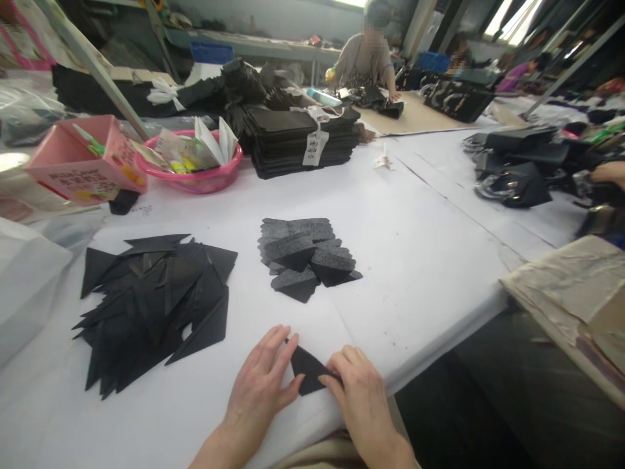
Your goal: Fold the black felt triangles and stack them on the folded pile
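Note:
Close to the table's front edge, a small dark piece of fabric or leather-like sheet (308,370) lies between my two hands. My left hand (263,374) holds its left side, fingertips at the upper corner and thumb low on the piece. At the right corner, my right hand (359,384) pinches the piece between thumb and curled fingers. Beyond them sits a small pile of folded black pieces with speckled grey faces (307,254). To the left, a larger heap of flat, pointed black pieces (156,306) spreads over the white table.
A pink box (88,163) and a pink basin (195,176) with odds and ends stand at the back left. Beside them is a tagged stack of black panels (303,140). Black bags (522,163) lie at the right. A person (366,58) works across the table.

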### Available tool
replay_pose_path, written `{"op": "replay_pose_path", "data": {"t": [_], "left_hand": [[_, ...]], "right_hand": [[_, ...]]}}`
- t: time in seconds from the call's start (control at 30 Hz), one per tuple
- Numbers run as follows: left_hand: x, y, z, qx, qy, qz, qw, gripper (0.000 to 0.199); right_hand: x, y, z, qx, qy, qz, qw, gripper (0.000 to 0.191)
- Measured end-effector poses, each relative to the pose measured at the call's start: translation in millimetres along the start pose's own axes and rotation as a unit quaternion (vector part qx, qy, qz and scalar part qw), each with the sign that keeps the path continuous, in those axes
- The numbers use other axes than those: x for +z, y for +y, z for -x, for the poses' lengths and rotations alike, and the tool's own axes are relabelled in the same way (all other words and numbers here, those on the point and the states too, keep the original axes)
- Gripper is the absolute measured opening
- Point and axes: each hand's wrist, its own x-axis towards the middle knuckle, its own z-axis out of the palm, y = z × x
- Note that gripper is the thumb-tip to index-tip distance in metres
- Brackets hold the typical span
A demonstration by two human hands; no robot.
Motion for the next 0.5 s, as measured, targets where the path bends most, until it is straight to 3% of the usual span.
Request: {"op": "replay_pose_path", "data": {"t": [0.13, 0.3, 0.4, 0.5], "left_hand": [[-13.5, -1, -10, 0.083, -0.022, 0.03, 0.996, 0.019], [-34.4, -12, -11, 0.087, -0.097, 0.116, 0.985, 0.032], [-53.5, -37, 0, 0.052, -0.099, 0.146, 0.983, 0.029], [-79.4, -78, 18, -0.077, -0.078, 0.145, 0.983, 0.026]], "right_hand": [[-5, 1, 0, -0.002, -0.031, -0.098, 0.995, 0.021], [-16, 4, -7, 0.02, -0.121, -0.25, 0.96, 0.011], [-28, 5, -20, 0.039, -0.145, -0.289, 0.946, 0.014], [-36, 9, -39, 0.038, -0.095, -0.264, 0.959, 0.019]]}}
